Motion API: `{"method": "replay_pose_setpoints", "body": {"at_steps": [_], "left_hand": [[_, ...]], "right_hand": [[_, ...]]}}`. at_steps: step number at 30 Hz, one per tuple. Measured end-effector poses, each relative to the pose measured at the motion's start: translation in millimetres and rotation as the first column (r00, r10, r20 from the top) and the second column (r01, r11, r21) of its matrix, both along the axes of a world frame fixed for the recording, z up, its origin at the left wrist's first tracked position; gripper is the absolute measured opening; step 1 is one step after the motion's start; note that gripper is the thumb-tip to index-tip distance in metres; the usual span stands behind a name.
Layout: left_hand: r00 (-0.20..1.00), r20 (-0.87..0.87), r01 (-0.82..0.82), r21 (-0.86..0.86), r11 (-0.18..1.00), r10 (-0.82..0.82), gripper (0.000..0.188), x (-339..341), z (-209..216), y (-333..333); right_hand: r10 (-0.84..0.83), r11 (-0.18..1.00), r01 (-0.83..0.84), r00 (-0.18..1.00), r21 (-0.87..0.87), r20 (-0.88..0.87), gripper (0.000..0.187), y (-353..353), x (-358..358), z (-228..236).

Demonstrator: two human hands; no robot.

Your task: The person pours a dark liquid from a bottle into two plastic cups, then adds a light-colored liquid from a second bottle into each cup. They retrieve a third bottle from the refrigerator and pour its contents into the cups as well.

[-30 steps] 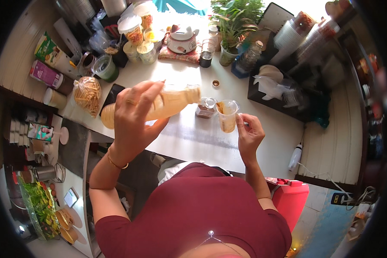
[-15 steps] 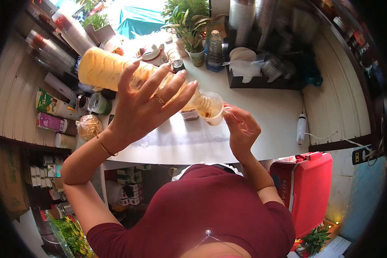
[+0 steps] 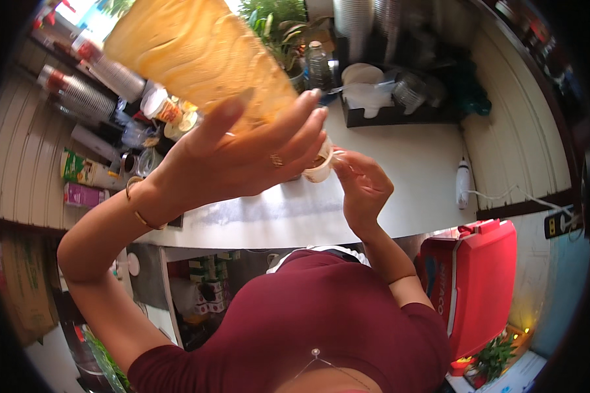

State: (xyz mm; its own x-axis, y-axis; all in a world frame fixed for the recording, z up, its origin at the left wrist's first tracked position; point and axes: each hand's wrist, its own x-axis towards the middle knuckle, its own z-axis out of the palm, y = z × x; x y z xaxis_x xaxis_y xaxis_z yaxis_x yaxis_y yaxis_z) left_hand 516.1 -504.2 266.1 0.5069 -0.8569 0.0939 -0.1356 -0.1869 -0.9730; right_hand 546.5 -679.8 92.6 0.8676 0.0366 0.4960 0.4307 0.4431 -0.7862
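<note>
Nearest: maroon shirt (image 3: 295,308), below cup. Then big ribbed bottle (image 3: 203,59) of orange-tan stuff, upside-down tilt, base high & up-left of cup, narrow end slanting down twd it. L hand (image 3: 255,154) is wrapped on bottle just left of cup, thumb apart from the other fingers; gold bracelet at wrist, ring on a finger. Bottle mouth hidden behind those fingers, can't tell if it touches the rim. R hand (image 3: 364,187), immed. right of cup, pinches its edge btwn thumb & fingertips. Small clear cup (image 3: 318,172) itself is up off the counter, w/ brownish stuff inside. White counter (image 3: 413,170) spreads under & right of cup. Red box (image 3: 485,281) lower right of cup; white handheld device (image 3: 463,187) w/ cord well right of it. Farther, up-right of cup: black tray (image 3: 400,118) w/ white lids etc.; clear bottle (image 3: 317,64) & leafy plant (image 3: 275,36) beyond cup.
</note>
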Motion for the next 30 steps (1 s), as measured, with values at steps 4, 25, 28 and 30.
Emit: {"method": "replay_pose_setpoints", "body": {"at_steps": [4, 25, 28, 30], "left_hand": [[0.998, -0.016, -0.064, 0.121, 0.991, 0.067, 0.037, -15.5, 0.0, 3.5], [0.879, -0.476, -0.181, -0.368, -0.912, 0.018, 0.060, -170.9, -233.3, 3.9], [0.877, -0.471, -0.128, -0.416, -0.900, 0.093, 0.059, -185.6, -222.7, 0.2], [0.893, -0.440, -0.116, -0.422, -0.899, 0.092, 0.059, -191.0, -217.0, -2.1]], "right_hand": [[-0.031, 0.999, 0.030, 0.998, -0.028, -0.055, 0.017, 7.1, -5.8, -2.0], [0.408, 0.815, -0.550, 0.771, -0.185, -0.489, 0.012, 58.0, -51.0, -203.3], [0.409, 0.810, -0.549, 0.780, -0.204, -0.474, 0.013, 64.3, -50.1, -208.5], [0.407, 0.817, -0.539, 0.791, -0.205, -0.457, 0.013, 63.5, -49.4, -211.1]]}}
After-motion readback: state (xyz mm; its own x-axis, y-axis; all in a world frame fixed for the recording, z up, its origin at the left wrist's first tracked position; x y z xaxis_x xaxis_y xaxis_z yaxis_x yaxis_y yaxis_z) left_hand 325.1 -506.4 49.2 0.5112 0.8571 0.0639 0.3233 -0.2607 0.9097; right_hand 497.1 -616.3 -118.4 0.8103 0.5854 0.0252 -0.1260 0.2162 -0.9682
